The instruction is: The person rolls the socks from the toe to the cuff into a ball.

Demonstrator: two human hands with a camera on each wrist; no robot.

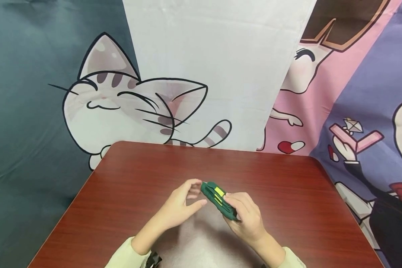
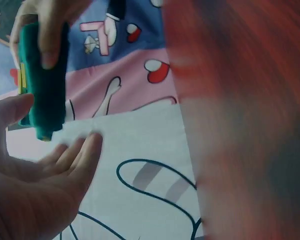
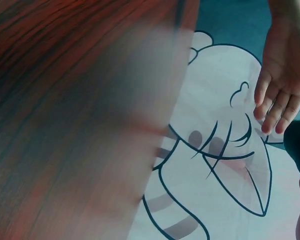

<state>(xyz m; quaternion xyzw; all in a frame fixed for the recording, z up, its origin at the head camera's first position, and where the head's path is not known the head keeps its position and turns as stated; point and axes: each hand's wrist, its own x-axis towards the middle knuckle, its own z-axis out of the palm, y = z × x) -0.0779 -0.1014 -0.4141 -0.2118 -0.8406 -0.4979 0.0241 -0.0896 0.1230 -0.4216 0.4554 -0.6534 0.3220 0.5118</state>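
A dark green, elongated object [image 1: 217,199] with yellow patches and lengthwise grooves is held up over the table, tilted. My right hand [image 1: 246,216] grips its lower right end, thumb on top beside the yellow patch. In the left wrist view the green object [image 2: 46,85] looks roughly cylindrical, narrowing to a small tip. Its kind does not show. My left hand [image 1: 179,206] is by the upper left end, fingers and thumb spread apart, holding nothing. The right wrist view shows the left palm [image 3: 285,70] with fingers extended, and only a sliver of the green object [image 3: 297,145].
The reddish-brown wooden table [image 1: 147,167] lies beneath both hands, its rounded far corners near the backdrop. Behind it hangs a printed cloth [image 1: 221,56] with a cartoon cat and other figures. A small black item [image 1: 153,259] sits at the left sleeve's cuff.
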